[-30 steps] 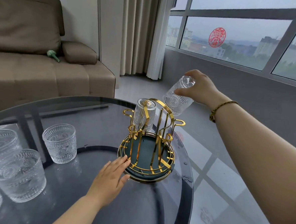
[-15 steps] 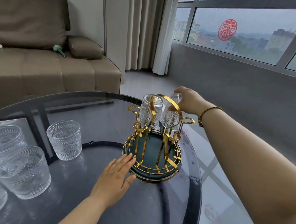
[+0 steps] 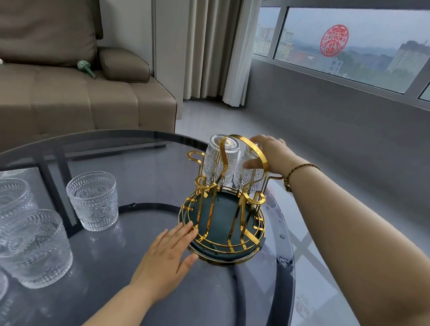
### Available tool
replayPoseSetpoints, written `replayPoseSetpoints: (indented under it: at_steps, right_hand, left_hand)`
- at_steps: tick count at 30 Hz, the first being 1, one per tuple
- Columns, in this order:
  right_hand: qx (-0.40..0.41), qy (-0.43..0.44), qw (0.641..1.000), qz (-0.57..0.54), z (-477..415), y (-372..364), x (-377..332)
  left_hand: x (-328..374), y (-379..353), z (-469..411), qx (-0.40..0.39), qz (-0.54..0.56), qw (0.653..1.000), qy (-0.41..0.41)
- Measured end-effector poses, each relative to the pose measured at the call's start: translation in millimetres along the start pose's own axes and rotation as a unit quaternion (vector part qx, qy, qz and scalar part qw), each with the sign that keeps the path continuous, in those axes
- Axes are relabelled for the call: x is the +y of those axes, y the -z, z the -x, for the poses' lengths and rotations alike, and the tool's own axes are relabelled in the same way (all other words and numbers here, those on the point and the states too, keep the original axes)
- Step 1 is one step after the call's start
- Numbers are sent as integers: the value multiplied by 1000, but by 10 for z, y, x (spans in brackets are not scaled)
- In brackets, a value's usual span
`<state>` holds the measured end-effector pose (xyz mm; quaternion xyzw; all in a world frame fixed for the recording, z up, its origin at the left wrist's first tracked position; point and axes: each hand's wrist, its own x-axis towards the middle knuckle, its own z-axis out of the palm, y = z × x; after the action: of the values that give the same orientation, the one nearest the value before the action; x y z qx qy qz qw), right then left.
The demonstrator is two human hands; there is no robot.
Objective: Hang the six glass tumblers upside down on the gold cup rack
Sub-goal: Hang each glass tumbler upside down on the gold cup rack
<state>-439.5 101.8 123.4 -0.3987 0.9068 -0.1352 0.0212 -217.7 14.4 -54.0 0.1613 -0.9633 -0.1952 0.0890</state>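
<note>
The gold cup rack (image 3: 250,242) with a dark green tray base stands near the right edge of the round glass table (image 3: 135,296). One tumbler (image 3: 215,164) hangs upside down on a far-left peg. A second inverted tumbler (image 3: 248,176) sits on the far-right peg, with my right hand (image 3: 270,152) wrapped around its upper part. My left hand (image 3: 166,255) lies flat on the table, fingertips touching the rack's base rim. An upright tumbler (image 3: 93,200) stands left of the rack; several more tumblers (image 3: 25,247) cluster at the left edge.
A brown sofa (image 3: 62,90) stands behind the table, with a small green object (image 3: 85,68) on its seat. Curtains and a wide window fill the right background. The table's right edge drops to a tiled floor close beside the rack.
My right hand has brought the tilted tumbler down from above the rack and lowered it upside down onto the far-right peg. My left hand has stayed at the rack's base.
</note>
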Motion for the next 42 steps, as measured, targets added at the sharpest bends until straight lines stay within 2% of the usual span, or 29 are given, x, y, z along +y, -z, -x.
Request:
replayPoseSetpoints:
  at_steps: [7,12,19,22,25,28,30,32,37,40,42]
  right_hand:
    - [-6,-11,1000,-4,-15,21,29]
    - [56,-26,998,-19,83,99,81]
    - [156,-16,987,-28,449,243,93]
    - [244,21,965,-96,682,257,-33]
    - [322,91,926,-178,935,191,-333]
    - [338,167,891,-253,1163,-49,-761]
    - [314,203,886,-274,1257,-333,-1017]
    - [254,212,893,-306,1305,-681,-1231]
    - [29,135,893,-429,1356,-1535,-1701]
    - [-94,128,895,-417,1361,-1913,-1915]
    - [-141,113,892,-415,1338,-2056,-2048]
  left_hand:
    - [-1,0,-9,6,-3,1000,-7]
    - [-2,0,7,25,-7,1000,-4]
    - [49,61,103,99,20,995,20]
    - [45,141,235,132,35,990,22]
    - [23,310,512,190,56,980,31]
    - [-87,452,855,278,45,957,62]
    - [-205,512,1085,313,68,942,103]
    - [-330,538,1281,324,114,925,163]
    - [-575,564,1573,301,203,889,279]
    - [-665,579,1590,277,242,882,294]
    - [-705,598,1547,263,271,877,298]
